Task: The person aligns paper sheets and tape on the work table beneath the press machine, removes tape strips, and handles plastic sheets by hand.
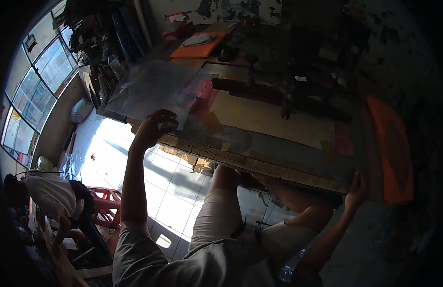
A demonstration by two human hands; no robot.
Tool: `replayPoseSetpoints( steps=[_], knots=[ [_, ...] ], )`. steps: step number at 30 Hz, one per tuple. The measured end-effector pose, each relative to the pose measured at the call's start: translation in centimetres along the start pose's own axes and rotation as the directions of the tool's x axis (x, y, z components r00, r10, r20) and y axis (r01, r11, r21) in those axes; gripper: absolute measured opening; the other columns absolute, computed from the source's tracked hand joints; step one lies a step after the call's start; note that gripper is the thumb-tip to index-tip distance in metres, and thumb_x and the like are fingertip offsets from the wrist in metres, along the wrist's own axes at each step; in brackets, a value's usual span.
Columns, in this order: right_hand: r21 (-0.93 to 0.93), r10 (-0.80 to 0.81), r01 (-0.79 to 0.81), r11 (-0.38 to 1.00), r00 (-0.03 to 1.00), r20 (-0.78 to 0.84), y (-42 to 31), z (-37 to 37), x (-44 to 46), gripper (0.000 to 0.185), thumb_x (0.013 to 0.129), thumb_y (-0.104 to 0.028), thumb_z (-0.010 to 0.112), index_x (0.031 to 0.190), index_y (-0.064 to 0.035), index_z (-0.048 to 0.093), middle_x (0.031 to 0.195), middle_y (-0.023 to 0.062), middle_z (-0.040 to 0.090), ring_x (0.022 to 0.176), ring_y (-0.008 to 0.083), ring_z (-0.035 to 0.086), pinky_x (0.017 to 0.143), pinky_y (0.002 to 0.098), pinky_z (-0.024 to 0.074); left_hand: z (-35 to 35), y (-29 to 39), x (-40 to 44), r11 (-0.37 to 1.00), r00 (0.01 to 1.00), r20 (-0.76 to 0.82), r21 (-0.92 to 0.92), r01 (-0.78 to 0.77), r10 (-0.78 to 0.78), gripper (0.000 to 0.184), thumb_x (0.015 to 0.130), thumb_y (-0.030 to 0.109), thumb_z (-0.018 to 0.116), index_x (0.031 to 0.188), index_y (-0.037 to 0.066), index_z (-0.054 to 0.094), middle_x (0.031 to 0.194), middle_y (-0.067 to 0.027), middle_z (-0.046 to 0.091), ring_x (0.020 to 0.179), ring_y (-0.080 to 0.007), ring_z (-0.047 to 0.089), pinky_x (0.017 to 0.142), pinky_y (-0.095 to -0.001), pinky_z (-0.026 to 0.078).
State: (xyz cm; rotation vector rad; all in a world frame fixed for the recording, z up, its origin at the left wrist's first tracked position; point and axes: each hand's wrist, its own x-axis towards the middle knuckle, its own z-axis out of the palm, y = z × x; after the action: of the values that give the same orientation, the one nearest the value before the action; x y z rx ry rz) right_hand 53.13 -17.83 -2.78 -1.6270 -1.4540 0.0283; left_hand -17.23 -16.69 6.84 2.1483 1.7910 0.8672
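Note:
A worn, wood-edged board spans the work area before me, its grey face carrying a long cream panel. Tape patches, one of them tan, border the panel. My left hand is raised at the board's left front, fingers curled at the edge of a translucent plastic sheet; the exact pinch is dim. At the right front corner, my right hand wraps the board's edge, with its underside fingers hidden. A dark bar lies across the panel's far side.
An orange sheet hangs at the right. Another orange piece bears a pale cloth at the back. To the left, a co-worker bends beside a red stool. Sunlight falls on the tiled floor.

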Motion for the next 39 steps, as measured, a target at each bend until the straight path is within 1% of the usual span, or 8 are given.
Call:
replayPoseSetpoints(
  steps=[12,14,17,19,21,29,33,39],
  knots=[
    [-0.324,-0.408,0.279,0.904,0.789,-0.459,-2.1,2.8,-5.4,0.035,0.113,-0.021,0.046,0.095,-0.0005,0.069,0.096,0.0124,0.071,0.094,0.0307,0.069,0.088,0.0444,0.0533,0.0,-0.2,-0.3,0.986,0.994,0.04,-0.132,0.105,-0.1,0.018,0.093,0.015,0.079,0.11,0.011,0.082,0.129,-0.0066,0.07,0.114,-0.0239,0.072,0.095,-0.0371,0.057],
    [0.005,-0.506,0.507,0.862,0.862,-0.029,-9.8,4.1,-11.0,0.033,0.107,-0.022,0.046,0.078,-0.0066,0.052,0.085,0.0119,0.058,0.081,0.0322,0.06,0.08,0.0469,0.0496,-0.1,0.1,-0.3,0.984,0.992,0.045,-0.128,0.126,-0.121,0.018,0.094,0.015,0.078,0.111,0.012,0.082,0.129,-0.0066,0.069,0.114,-0.0243,0.072,0.094,-0.0372,0.057],
    [0.464,-0.635,0.435,0.772,0.499,0.589,-12.0,11.8,-16.6,0.023,0.094,-0.029,0.073,0.087,-0.0086,0.066,0.089,0.0089,0.068,0.083,0.0296,0.069,0.077,0.0416,0.053,0.0,-0.2,-0.2,0.987,0.992,0.053,-0.115,0.116,-0.11,0.018,0.094,0.016,0.077,0.111,0.012,0.082,0.129,-0.007,0.07,0.113,-0.0254,0.072,0.094,-0.038,0.057],
    [0.288,-0.257,-0.136,0.948,0.205,0.944,-7.6,17.8,-19.9,0.035,0.097,-0.038,0.071,0.108,-0.0051,0.074,0.107,0.0149,0.075,0.101,0.0332,0.073,0.091,0.0449,0.0553,-0.1,-0.4,0.1,0.993,0.996,0.049,-0.087,0.077,-0.073,0.016,0.095,0.016,0.076,0.11,0.012,0.081,0.128,-0.0076,0.07,0.113,-0.0265,0.071,0.095,-0.0388,0.057],
    [-0.044,0.067,0.19,0.981,-0.12,0.99,0.3,25.2,-21.3,0.051,0.101,-0.046,0.066,0.129,-0.0047,0.07,0.123,0.019,0.074,0.114,0.0348,0.071,0.099,0.0458,0.0524,-0.1,-0.4,0.1,0.999,0.999,0.04,-0.043,0.031,-0.03,0.015,0.096,0.016,0.075,0.109,0.011,0.081,0.126,-0.0085,0.071,0.113,-0.0279,0.071,0.095,-0.0396,0.057],
    [-0.145,0.04,0.19,0.971,0.468,0.883,10.7,29.4,-25.0,0.069,0.104,-0.043,0.061,0.159,-0.0052,0.042,0.162,0.0235,0.044,0.143,0.0397,0.052,0.121,0.0412,0.0377,0.2,0.4,-0.6,0.999,1.0,-0.019,0.037,-0.02,0.021,0.026,0.089,0.018,0.083,0.112,0.008,0.075,0.127,-0.0098,0.069,0.12,-0.0289,0.068,0.102,-0.0414,0.053],
    [0.282,-0.023,-0.459,0.842,0.493,0.87,10.2,32.2,-25.1,0.066,0.109,-0.036,0.057,0.161,-0.0014,0.036,0.162,0.0246,0.044,0.145,0.0331,0.051,0.119,0.0394,0.0392,1.1,1.5,-0.6,0.987,0.995,-0.076,0.15,-0.051,0.063,0.026,0.082,0.017,0.087,0.105,0.01,0.076,0.123,-0.0095,0.068,0.12,-0.0299,0.066,0.103,-0.0422,0.052],
    [-0.03,0.283,-0.675,0.738,0.268,0.921,16.3,36.3,-25.5,0.063,0.113,-0.037,0.048,0.161,0.001,0.034,0.159,0.0253,0.046,0.143,0.0295,0.051,0.12,0.0401,0.0377,1.0,0.9,0.0,0.995,0.996,-0.071,0.085,-0.05,0.056,0.021,0.085,0.022,0.084,0.102,0.01,0.077,0.118,-0.0098,0.069,0.117,-0.0315,0.065,0.101,-0.0435,0.052]
  ],
)
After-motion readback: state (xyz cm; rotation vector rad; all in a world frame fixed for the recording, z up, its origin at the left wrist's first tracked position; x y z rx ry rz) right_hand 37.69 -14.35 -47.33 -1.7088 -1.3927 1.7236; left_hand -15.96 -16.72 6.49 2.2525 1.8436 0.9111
